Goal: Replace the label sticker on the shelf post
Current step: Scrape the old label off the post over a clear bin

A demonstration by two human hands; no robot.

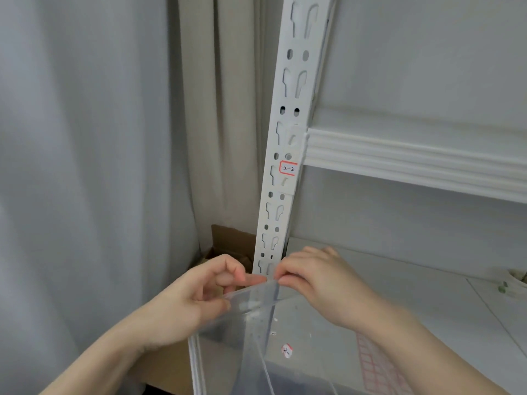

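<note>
Below the red-bordered paper label sticker (287, 168) on the white slotted steel shelf post (281, 195), left hand (188, 300) and right hand (319, 283) each pinch a flimsy, slippery clear plastic bag (256, 323) at its rim; their grip looks best kept there.

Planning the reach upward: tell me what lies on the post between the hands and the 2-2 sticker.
Head view: only bare white post with its slots and holes lies between the hands and the red-bordered 2-2 sticker; nothing blocks it.

A: What can't you make out?
B: The cardboard box (228, 246) sits mostly behind the shelf post (285, 172) and left hand (185, 303).
A: And the crumpled sticker (287, 350)?
B: Its writing is folded over. The red sheet (376, 369) runs under the right forearm.
</note>
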